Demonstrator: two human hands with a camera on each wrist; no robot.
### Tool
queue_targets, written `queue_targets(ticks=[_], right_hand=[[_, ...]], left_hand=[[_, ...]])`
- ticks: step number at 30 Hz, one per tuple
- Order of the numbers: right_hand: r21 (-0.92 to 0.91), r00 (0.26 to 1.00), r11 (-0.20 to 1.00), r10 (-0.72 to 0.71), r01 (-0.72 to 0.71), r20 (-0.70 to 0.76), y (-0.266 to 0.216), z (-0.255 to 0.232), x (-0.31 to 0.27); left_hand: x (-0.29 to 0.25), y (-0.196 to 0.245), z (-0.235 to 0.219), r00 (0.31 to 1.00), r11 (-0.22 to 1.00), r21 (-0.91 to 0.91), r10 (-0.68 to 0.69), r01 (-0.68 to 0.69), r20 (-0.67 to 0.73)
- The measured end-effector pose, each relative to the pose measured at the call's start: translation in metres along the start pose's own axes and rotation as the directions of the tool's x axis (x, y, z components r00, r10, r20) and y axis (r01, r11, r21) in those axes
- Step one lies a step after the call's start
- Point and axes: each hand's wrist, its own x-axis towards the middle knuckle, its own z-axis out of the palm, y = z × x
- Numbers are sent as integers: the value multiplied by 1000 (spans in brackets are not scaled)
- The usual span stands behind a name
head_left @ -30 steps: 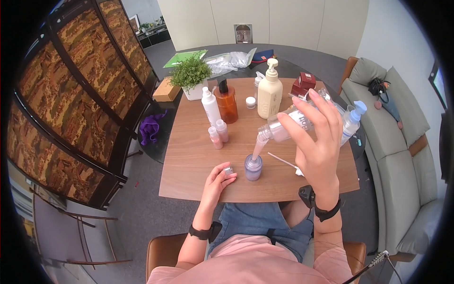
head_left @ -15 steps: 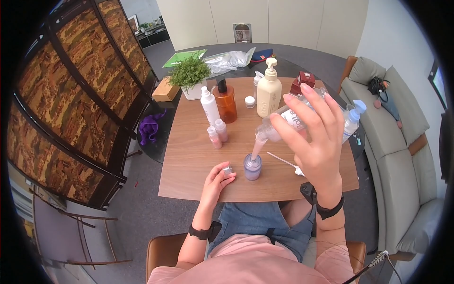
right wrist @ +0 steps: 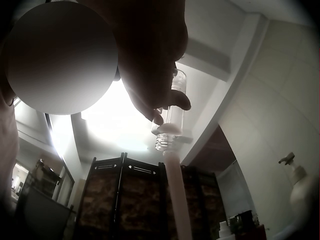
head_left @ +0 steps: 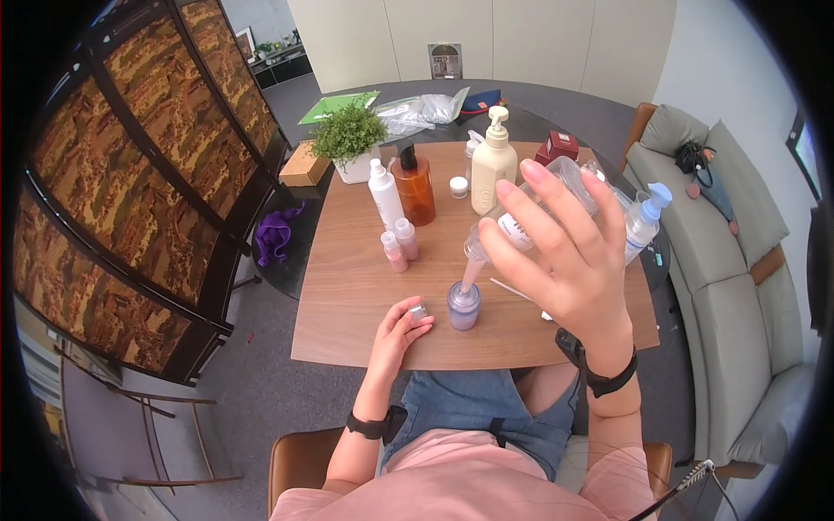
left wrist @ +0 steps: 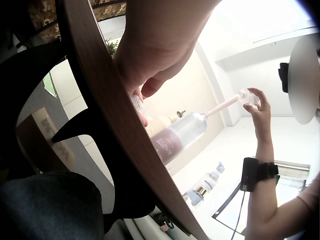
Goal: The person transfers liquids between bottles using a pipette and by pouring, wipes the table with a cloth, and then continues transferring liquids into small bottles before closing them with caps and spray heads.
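Note:
My right hand [head_left: 565,252] grips a clear bottle [head_left: 512,227] with a white label, tilted with its mouth low and to the left. A pale pink stream [head_left: 472,274] runs from that mouth into a translucent purple bottle [head_left: 464,311] standing upright near the table's front edge. The right wrist view shows the clear bottle [right wrist: 176,117] with the stream [right wrist: 177,195] below its threaded neck. Just left of the purple bottle, my left hand [head_left: 398,337] rests at the table and holds a small clear-silver cap [head_left: 418,312] between thumb and fingers.
Two small pink bottles [head_left: 406,240], a white bottle [head_left: 385,195], an amber pump bottle [head_left: 417,193] and a cream pump bottle [head_left: 493,169] stand farther back. A blue-topped pump bottle [head_left: 645,224] is at the right. A thin white stick [head_left: 512,289] lies beside the purple bottle.
My right hand has tipped the clear bottle further, its base swinging toward the camera and its mouth shifting slightly left. The left hand and purple bottle have barely moved.

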Motion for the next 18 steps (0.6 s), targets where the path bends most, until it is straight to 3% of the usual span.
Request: queue_targets(ticks=[7, 10, 16, 18], right_hand=[[-39, 997, 999, -23, 20, -68, 4, 1, 0], [-31, 1000, 1000, 7, -7, 18, 6, -5, 1], [-10, 970, 979, 202, -202, 138, 12, -14, -16], [145, 886, 878, 434, -456, 161, 7, -16, -29]], left_hand=[[-1, 1, 1, 1000, 1000, 3, 5, -5, -3], [0, 0, 0, 1000, 1000, 8, 1, -1, -1], [0, 0, 1, 1000, 1000, 3, -2, 2, -7], [0, 0, 1, 1000, 1000, 10, -1, 1, -12]])
